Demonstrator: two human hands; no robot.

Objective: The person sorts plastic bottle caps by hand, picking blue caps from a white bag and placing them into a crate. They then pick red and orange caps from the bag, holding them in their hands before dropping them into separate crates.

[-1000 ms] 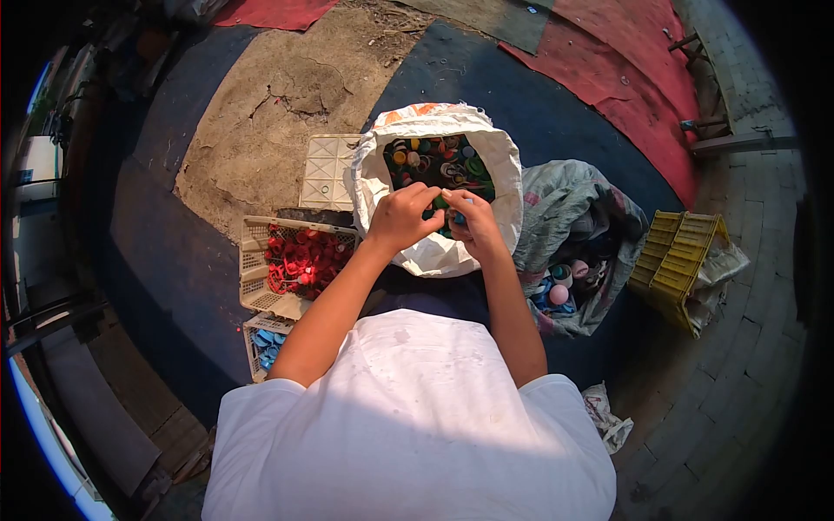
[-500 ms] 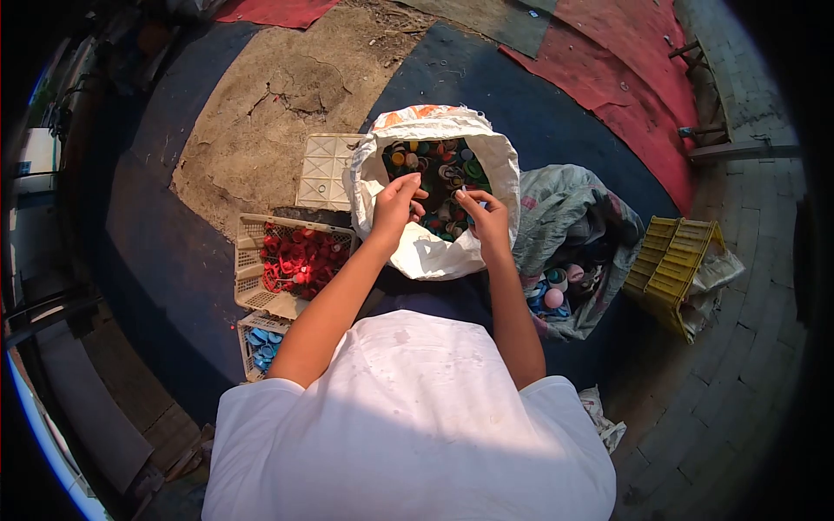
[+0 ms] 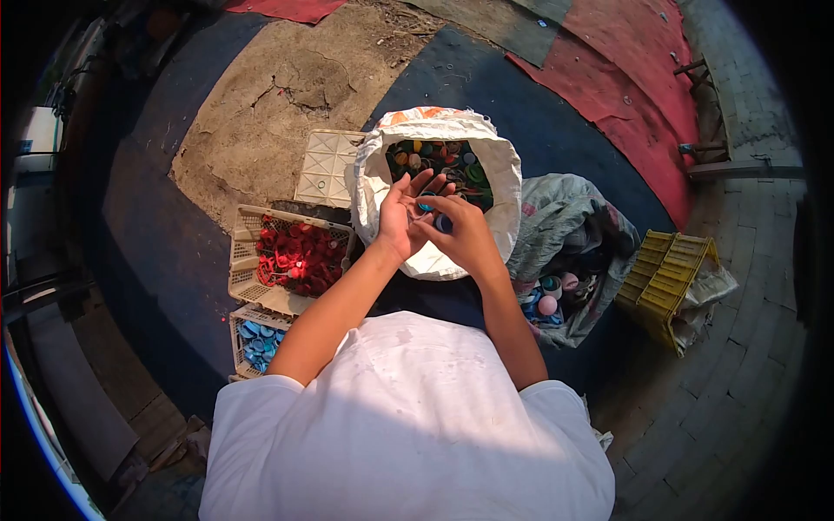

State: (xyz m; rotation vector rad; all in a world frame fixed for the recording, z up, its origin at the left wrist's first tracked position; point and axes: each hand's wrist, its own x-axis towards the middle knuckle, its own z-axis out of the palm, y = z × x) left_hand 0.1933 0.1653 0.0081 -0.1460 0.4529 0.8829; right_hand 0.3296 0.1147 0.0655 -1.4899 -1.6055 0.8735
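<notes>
In the head view, the left hand [image 3: 398,219] is palm up over the near part of the mouth of the white sack [image 3: 507,178], its fingers loosely spread and slightly curled. A teal cap [image 3: 426,205] lies at its palm. The right hand [image 3: 467,233] reaches across to it, forefinger and thumb narrowly apart, the forefinger at the teal cap; whether it grips the cap cannot be told. A dark blue cap [image 3: 444,223] shows between the thumb and fingers of the right hand.

Half a second ago the two hands were apart over the white sack; now they meet, and the left palm has turned upward.

Both forearms reach forward from the white shirt [image 3: 417,399] and converge at the white sack, the right hand bent inward with its back up.

Inside the white sack are mixed caps [image 3: 473,174]. Left of it stands a crate [image 3: 246,252] of red pieces [image 3: 300,259], with blue pieces [image 3: 261,346] in a smaller crate [image 3: 237,334] nearer the body. A pale upturned crate [image 3: 323,169] is just beside its far left side. To its right is a grey sack [image 3: 549,204] with a pink ball-like item [image 3: 547,305], and farther right a yellow crate [image 3: 665,276].
</notes>
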